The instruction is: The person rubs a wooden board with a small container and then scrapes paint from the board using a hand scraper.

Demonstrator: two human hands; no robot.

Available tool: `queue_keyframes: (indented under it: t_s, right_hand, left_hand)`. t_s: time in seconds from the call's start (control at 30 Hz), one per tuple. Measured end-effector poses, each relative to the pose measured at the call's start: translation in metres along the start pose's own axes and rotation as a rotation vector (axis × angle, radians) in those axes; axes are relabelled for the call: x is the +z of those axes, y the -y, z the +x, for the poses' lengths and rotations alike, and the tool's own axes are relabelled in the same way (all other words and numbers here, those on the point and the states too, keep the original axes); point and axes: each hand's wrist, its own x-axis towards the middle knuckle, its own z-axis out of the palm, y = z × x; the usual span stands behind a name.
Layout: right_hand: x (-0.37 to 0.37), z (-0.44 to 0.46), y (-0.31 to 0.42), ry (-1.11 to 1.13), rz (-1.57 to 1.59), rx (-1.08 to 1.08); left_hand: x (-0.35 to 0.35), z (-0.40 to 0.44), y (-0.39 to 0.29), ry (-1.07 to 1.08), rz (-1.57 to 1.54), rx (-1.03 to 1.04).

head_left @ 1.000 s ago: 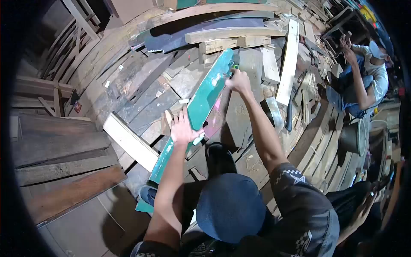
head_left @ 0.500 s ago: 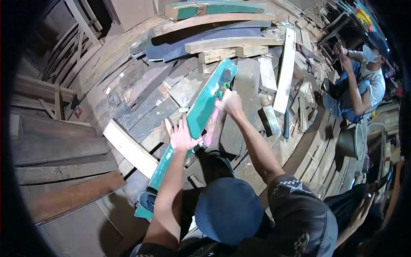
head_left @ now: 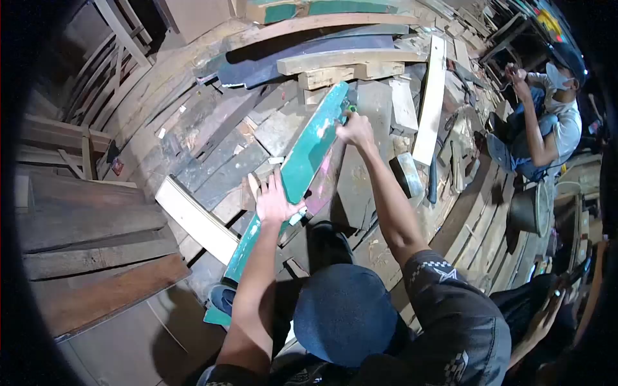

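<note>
A long green painted board [head_left: 315, 151] with chipped, pale edges slants away across the wood pile. My left hand [head_left: 277, 198] lies over its near end, fingers stretched across one edge and thumb along the other, holding it. A narrower green length [head_left: 243, 254] runs from under that hand toward my feet. My right hand [head_left: 356, 130] is closed near the far end of the board, at its right edge. A small bright green piece [head_left: 351, 109] shows at its fingers; its kind is too small and blurred to tell.
A pale plank [head_left: 196, 219] lies to the left. Curved timbers [head_left: 322, 29] are stacked at the back. A hammer-like tool with a dark handle [head_left: 432, 183] lies right. A person [head_left: 553, 122] sits at the far right near a bucket [head_left: 529, 209]. Dark boards [head_left: 90, 219] stand left.
My right hand has shifted slightly right and toward the far end, with the green piece. The board's far end has tipped a little; my left hand stays in place.
</note>
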Motion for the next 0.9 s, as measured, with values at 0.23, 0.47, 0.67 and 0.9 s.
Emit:
queue_keyframes:
  t_s: [0.23,0.47,0.67,0.9]
  right_hand:
    - [-0.003,-0.027,0.016,-0.014,-0.057,-0.035]
    - [0.003,-0.036,0.030,-0.057,-0.028,-0.110]
    - [0.005,-0.011,0.011,-0.059,-0.097,-0.107]
    - [0.001,-0.007,0.018,-0.046,-0.061,-0.075]
  left_hand:
    - [0.003,0.000,0.000,0.010,0.057,-0.019]
    - [0.003,0.001,0.002,-0.009,0.038,0.004]
    - [-0.006,0.001,0.000,0.068,0.019,-0.021]
    - [-0.005,-0.004,-0.001,0.088,-0.007,-0.018]
